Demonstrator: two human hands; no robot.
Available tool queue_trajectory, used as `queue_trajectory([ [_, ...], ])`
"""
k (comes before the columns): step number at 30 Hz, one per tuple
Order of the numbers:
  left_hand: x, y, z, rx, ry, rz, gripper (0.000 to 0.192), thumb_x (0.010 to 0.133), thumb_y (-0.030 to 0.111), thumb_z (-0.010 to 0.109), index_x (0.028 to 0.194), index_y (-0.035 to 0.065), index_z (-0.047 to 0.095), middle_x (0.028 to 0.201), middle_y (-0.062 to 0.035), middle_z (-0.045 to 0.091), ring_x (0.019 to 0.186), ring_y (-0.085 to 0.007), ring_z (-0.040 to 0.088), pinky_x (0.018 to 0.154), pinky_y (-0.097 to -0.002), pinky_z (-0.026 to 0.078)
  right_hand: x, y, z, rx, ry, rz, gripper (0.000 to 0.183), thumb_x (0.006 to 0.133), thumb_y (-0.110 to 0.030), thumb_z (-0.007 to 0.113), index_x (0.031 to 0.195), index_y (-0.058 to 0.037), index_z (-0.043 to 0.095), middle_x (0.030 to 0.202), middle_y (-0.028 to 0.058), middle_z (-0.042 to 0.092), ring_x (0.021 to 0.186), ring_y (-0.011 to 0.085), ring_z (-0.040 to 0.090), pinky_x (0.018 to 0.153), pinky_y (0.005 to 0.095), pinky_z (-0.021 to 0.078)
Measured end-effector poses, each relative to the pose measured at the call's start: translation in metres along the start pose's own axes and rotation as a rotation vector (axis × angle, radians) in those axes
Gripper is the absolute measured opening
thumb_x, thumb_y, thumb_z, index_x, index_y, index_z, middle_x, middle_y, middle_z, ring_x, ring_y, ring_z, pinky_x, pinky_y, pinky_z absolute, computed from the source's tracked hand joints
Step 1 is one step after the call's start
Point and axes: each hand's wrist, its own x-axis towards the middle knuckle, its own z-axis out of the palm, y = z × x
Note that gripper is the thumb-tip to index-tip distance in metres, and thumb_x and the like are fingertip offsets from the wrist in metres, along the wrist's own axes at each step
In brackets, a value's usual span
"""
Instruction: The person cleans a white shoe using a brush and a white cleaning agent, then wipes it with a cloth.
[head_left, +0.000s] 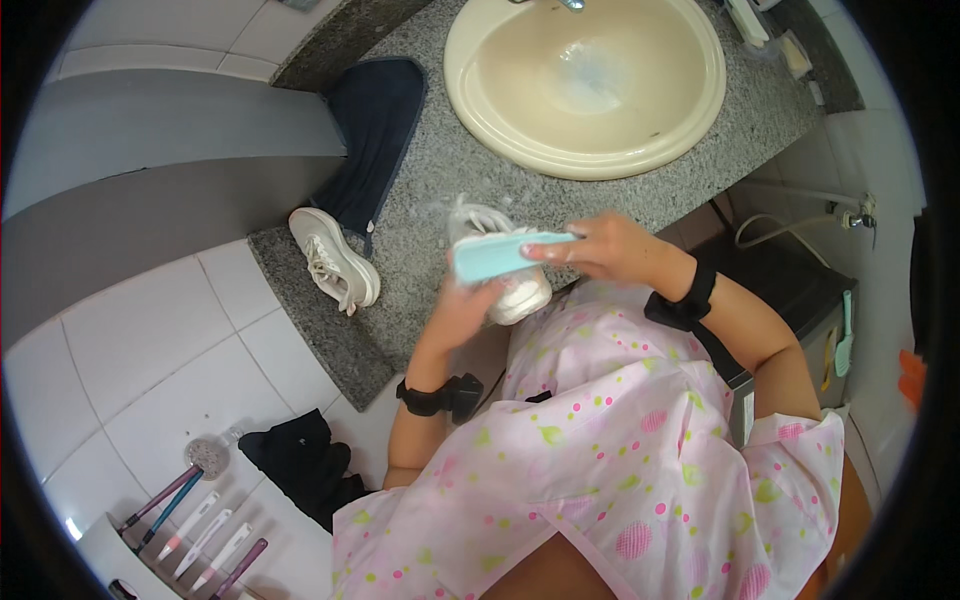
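Observation:
Over the granite counter (420, 157), my left hand (469, 311) holds a white lace-up sneaker (523, 298) from the near-left side. White foam covers part of the shoe, and its laces lie loose at the far end. My right hand (619, 251) grips a light turquoise scrub brush (487, 257) from the right. The brush lies across the middle of the sneaker and hides that part; its bristles are mostly out of sight. To the left, a second off-white sneaker (334, 259) rests alone on the counter, beside a dark navy cloth (375, 142).
A cream oval sink (465, 112) with a metal faucet (574, 4) is set in the counter beyond my hands. A grey panel (172, 195) borders the left. Several toothbrushes (199, 529) and a black cloth (300, 457) are at lower left. A turquoise brush (845, 337) hangs at right.

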Motion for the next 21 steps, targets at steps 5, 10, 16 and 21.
queue_trajectory([
  [5,0.006,0.009,-0.001,0.254,0.017,0.085,0.052,0.085,0.011,0.063,0.13,0.0004,0.041,0.121,-0.0072,0.05,0.113,-0.0164,0.047,0.098,-0.0321,0.037,-0.013,0.01,0.002,-0.011,0.039,0.058,0.066,0.079,-0.006,0.064,0.137,-0.0339,0.048,0.064,0.0077,0.044,0.051,0.0258,0.049,0.048,0.0382,0.0406],
  [10,0.0,0.021,0.0,-0.076,0.081,0.06,0.043,0.083,0.007,0.065,0.123,0.0016,0.048,0.121,-0.0116,0.048,0.115,-0.0205,0.047,0.101,-0.0336,0.036,-0.022,0.026,0.017,0.191,0.073,0.123,0.05,0.086,-0.012,0.06,0.133,-0.0264,0.053,0.066,0.0112,0.05,0.054,0.0299,0.05,0.052,0.0399,0.0402],
  [16,-0.038,0.001,-0.053,0.032,0.252,0.153,0.029,0.078,0.003,0.067,0.104,0.0019,0.054,0.126,-0.0154,0.053,0.121,-0.0229,0.048,0.099,-0.0387,0.04,-0.019,0.017,0.015,0.306,0.003,0.347,0.042,0.092,-0.014,0.054,0.134,-0.0223,0.052,0.075,0.017,0.056,0.061,0.0341,0.053,0.059,0.0425,0.043],
  [21,-0.068,-0.034,-0.07,0.6,0.363,0.075,0.024,0.076,0.007,0.069,0.095,0.0036,0.056,0.124,-0.0192,0.055,0.117,-0.0298,0.051,0.098,-0.0429,0.038,0.005,0.026,0.025,0.245,-0.139,0.374,0.043,0.093,-0.014,0.053,0.135,-0.0203,0.05,0.083,0.0197,0.059,0.068,0.0387,0.055,0.063,0.0426,0.0443],
])
